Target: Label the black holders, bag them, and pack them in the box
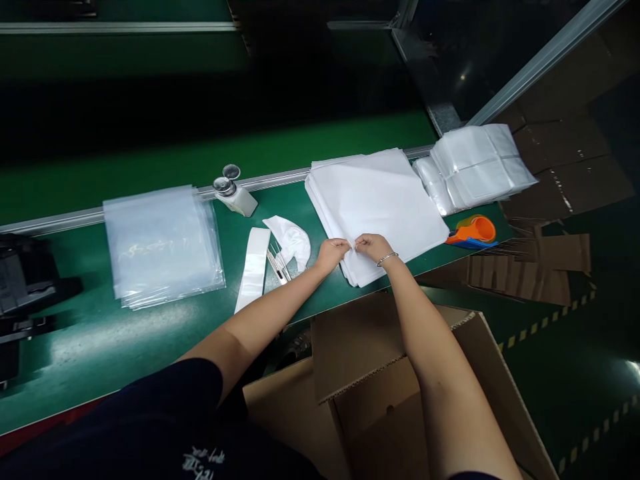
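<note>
A thick stack of white sheets (380, 200) lies on the green table (150, 333) in front of me. My left hand (331, 253) and my right hand (371, 245) meet at the stack's near corner, both with fingers pinched on the top sheet's edge. A thin bracelet circles my right wrist. Left of my hands lie a crumpled white piece (293, 241), a long white strip (254, 267) and a small tool (278, 265).
A pile of clear plastic bags (163, 243) lies at the left. A pump bottle (235, 193) stands by the metal rail. More bundled bags (475, 167) and an orange tape dispenser (475, 230) sit at the right. An open cardboard box (380, 387) stands below the table edge.
</note>
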`<move>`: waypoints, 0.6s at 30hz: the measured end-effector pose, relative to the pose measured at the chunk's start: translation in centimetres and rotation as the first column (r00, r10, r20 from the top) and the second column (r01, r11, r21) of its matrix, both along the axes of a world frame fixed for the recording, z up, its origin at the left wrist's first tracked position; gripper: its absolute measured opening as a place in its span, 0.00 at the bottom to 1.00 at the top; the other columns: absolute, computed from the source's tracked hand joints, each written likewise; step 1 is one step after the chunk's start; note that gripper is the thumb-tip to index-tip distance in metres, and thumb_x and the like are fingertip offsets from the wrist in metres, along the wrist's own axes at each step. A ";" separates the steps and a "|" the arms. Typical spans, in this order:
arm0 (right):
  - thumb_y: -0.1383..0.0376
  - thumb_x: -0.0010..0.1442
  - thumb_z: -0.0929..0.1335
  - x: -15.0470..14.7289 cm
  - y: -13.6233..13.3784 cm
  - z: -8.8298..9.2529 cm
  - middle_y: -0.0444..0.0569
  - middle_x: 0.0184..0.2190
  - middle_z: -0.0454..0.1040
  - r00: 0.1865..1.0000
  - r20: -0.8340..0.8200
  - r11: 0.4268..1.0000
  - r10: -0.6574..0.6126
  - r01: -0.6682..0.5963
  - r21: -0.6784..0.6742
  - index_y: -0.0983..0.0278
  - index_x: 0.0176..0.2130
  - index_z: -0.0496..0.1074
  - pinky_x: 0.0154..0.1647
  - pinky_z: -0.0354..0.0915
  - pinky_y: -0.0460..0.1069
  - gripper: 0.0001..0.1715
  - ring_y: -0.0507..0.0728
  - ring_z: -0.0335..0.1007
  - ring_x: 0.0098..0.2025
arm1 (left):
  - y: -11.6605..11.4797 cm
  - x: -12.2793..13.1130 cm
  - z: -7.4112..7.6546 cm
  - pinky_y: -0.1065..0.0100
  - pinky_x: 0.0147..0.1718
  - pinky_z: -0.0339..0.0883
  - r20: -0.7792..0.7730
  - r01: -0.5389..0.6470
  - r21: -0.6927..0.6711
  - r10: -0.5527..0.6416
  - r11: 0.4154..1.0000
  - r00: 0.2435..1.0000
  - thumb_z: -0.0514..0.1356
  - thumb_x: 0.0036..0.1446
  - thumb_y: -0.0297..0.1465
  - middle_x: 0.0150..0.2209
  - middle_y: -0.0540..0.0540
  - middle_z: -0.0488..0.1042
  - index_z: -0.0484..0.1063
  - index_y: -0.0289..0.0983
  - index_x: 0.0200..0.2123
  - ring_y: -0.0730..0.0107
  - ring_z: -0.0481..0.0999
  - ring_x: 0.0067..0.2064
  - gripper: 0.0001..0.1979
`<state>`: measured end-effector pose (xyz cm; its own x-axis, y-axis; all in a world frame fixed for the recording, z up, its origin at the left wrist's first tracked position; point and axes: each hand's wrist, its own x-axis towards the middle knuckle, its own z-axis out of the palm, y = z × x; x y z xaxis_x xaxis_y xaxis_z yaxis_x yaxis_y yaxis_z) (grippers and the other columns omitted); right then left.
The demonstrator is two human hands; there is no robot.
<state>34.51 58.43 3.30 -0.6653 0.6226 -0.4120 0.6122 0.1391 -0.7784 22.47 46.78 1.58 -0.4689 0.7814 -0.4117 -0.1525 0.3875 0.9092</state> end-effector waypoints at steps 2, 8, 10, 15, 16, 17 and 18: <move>0.68 0.47 0.69 0.0 0.0 0.0 0.41 0.25 0.76 1.000 0.000 1.000 -0.004 0.004 -0.007 0.61 0.27 0.76 0.33 0.66 0.47 0.04 0.52 0.70 0.29 | 0.0 -0.1 -0.1 0.73 0.23 0.58 0.012 0.002 0.004 -0.002 1.000 1.000 0.59 0.47 0.32 0.15 0.56 0.62 0.75 0.35 0.23 0.76 0.62 0.20 0.08; 0.67 0.46 0.69 -0.1 0.0 0.0 0.41 0.25 0.75 1.000 -0.002 0.999 -0.023 0.023 -0.035 0.61 0.26 0.75 0.35 0.66 0.48 0.04 0.52 0.69 0.29 | 0.1 -0.1 -0.3 0.73 0.23 0.57 0.026 -0.009 0.005 0.009 1.000 1.000 0.58 0.47 0.32 0.15 0.56 0.61 0.74 0.36 0.23 0.76 0.61 0.20 0.07; 0.67 0.45 0.69 -0.2 -0.1 0.2 0.41 0.24 0.75 0.999 -0.007 0.999 -0.034 0.034 -0.043 0.61 0.26 0.75 0.36 0.66 0.48 0.03 0.53 0.69 0.29 | 0.2 -0.1 -0.4 0.73 0.23 0.58 0.022 -0.018 0.001 0.018 1.000 1.000 0.58 0.48 0.32 0.15 0.56 0.62 0.73 0.37 0.22 0.76 0.61 0.20 0.07; 0.66 0.45 0.67 -0.1 -0.3 1.3 0.42 0.24 0.72 0.996 -0.040 0.995 -0.086 0.084 -0.053 0.62 0.25 0.70 0.35 0.66 0.49 0.02 0.53 0.68 0.28 | -0.2 0.0 -0.7 0.73 0.25 0.60 -0.002 -0.061 -0.029 0.061 0.998 0.998 0.57 0.48 0.32 0.17 0.55 0.64 0.71 0.37 0.24 0.74 0.65 0.22 0.06; 0.65 0.46 0.66 -0.1 -0.2 1.7 0.42 0.23 0.71 0.994 -0.052 0.994 -0.100 0.098 -0.045 0.62 0.25 0.69 0.35 0.66 0.49 0.03 0.53 0.67 0.28 | -0.4 0.0 -0.8 0.73 0.25 0.60 -0.008 -0.071 -0.039 0.071 0.997 0.997 0.57 0.49 0.32 0.17 0.55 0.65 0.71 0.37 0.24 0.74 0.65 0.22 0.06; 0.65 0.46 0.66 -0.1 0.0 2.3 0.42 0.23 0.70 0.990 -0.068 0.993 -0.120 0.118 -0.030 0.62 0.26 0.68 0.35 0.66 0.50 0.03 0.54 0.67 0.28 | -0.6 0.0 -0.8 0.73 0.25 0.60 -0.014 -0.080 -0.049 0.079 0.996 0.997 0.56 0.49 0.32 0.18 0.55 0.66 0.71 0.37 0.24 0.74 0.66 0.22 0.06; 0.64 0.46 0.65 -0.2 0.2 3.1 0.42 0.24 0.69 0.986 -0.089 0.990 -0.143 0.143 -0.007 0.62 0.26 0.67 0.37 0.66 0.50 0.03 0.54 0.67 0.29 | -0.8 -0.1 -0.8 0.73 0.25 0.60 -0.020 -0.084 -0.059 0.083 0.995 0.996 0.56 0.50 0.32 0.18 0.55 0.66 0.71 0.37 0.24 0.74 0.67 0.22 0.06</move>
<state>34.34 58.65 6.36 -0.6037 0.7134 -0.3558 0.5539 0.0544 -0.8308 22.39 45.99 0.77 -0.5388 0.7137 -0.4477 -0.1707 0.4279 0.8876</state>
